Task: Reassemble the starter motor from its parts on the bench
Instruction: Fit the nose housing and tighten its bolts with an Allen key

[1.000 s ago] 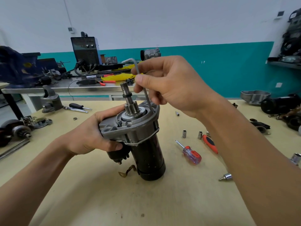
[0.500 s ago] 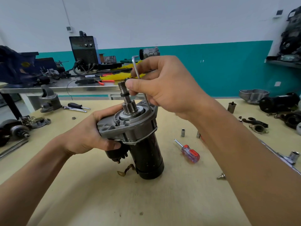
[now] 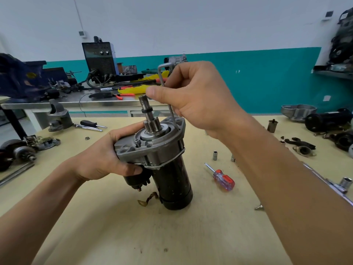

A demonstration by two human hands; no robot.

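While the left hand clamped the upright starter motor at frame centre, the right hand pinched an Allen key standing almost vertical, tip in the flange's right edge.

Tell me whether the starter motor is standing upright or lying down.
Upright, slightly tilted: the starter motor rests its black end on the bench, shaft pointing up, steadied by the left hand.

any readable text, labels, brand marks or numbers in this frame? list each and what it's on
None can be read.
Starter motor: no marking visible on its housing or black body.
Dark machine on the back bench: front panel has knobs and a display, print too small to read.
Blue object at far left: yellow mark, blurred.
White label at top right: blurred.
Red-handled screwdriver: no print visible.
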